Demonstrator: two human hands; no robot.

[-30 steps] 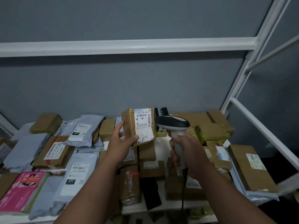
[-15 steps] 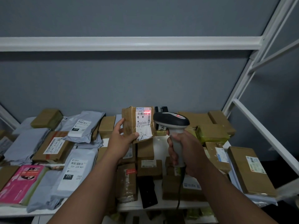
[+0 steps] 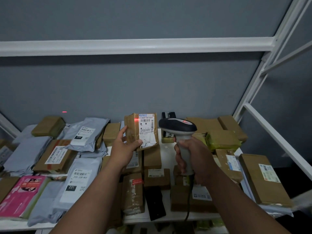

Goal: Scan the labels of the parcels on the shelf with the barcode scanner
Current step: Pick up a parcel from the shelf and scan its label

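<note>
A person's left hand [image 3: 124,147] grips a small brown paper parcel [image 3: 141,130] upright above a white metal shelf [image 3: 166,150], its white shipping label [image 3: 146,128] facing the camera. At three o'clock of it, the right hand [image 3: 194,159] wraps the grey handle of a black-headed barcode scanner [image 3: 178,128]. A red scan line [image 3: 136,120] glows at the label's left edge.

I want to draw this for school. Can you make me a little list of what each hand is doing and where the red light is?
left hand: holds a small brown parcel upright, label facing the scanner
right hand: grips the barcode scanner by its handle
red light: on the parcel's brown paper beside the label; a second red dash on the grey wall
shelf: covered with brown boxes and grey mailer bags
</note>
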